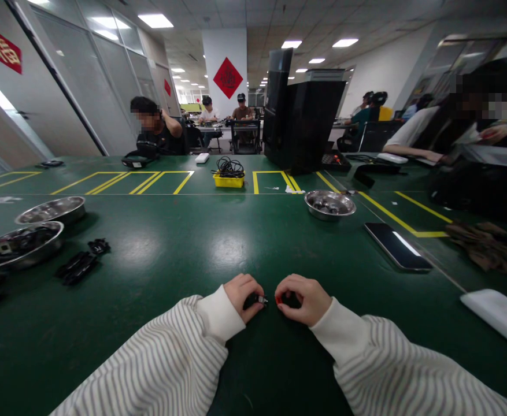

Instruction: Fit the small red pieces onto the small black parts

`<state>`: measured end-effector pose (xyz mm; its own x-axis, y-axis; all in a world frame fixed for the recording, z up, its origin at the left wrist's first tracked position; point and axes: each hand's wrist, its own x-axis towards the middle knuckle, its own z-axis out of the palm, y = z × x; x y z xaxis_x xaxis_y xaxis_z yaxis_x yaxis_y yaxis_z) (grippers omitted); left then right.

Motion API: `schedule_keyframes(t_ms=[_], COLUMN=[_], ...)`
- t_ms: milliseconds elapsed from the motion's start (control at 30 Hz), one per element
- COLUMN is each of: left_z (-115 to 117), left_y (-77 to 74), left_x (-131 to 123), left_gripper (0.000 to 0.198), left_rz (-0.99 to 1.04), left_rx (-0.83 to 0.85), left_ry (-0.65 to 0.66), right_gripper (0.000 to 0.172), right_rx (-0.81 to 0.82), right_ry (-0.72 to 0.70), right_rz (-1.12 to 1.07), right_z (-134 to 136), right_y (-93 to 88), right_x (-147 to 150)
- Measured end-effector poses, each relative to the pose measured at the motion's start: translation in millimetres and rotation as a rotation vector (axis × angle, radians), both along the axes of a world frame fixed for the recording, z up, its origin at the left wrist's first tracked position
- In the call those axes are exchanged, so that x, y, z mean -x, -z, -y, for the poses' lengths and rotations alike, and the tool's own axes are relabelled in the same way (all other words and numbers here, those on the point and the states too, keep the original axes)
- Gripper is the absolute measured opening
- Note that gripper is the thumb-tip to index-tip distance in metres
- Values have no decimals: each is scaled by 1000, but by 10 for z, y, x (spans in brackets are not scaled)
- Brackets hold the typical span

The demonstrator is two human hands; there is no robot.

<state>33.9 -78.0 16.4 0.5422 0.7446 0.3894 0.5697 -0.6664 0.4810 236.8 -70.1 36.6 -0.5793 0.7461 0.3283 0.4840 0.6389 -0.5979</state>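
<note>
Near the front of the green table [184, 248], my left hand [243, 296] pinches a small dark piece with a metal tip [262, 300], perhaps a plug; most of it is hidden by the fingers. The tip points right. Just across a narrow gap, my right hand [304, 299] is curled with thumb and fingertips closed on a small red piece [278, 299], whose kind I cannot make out. The two pieces are apart. Both hands are held close above the tabletop.
At left stand two steel bowls [50, 210], one holding dark parts, beside black bundles [77, 267]. Ahead are a yellow box of cables [229, 180] and a steel bowl [330, 205]. A phone [397, 247] and a white object [498, 316] lie right. People sit around.
</note>
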Motion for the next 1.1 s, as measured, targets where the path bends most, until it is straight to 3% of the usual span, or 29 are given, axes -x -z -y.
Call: schedule_keyframes(t_ms=[700, 900, 1100], left_z=[142, 134, 125], left_y=[-165, -147, -126], left_x=[-63, -65, -61], left_gripper=[10, 10, 11], left_rz=[90, 83, 89], left_rx=[-35, -42, -28], left_ry=[44, 17, 35], right_gripper=[14, 8, 7], right_rx=[450, 301, 248], right_ry=[55, 170, 171], right_rz=[-230, -180, -145], right_z=[67, 149, 196], right_y=[67, 43, -3], right_x=[67, 115, 140])
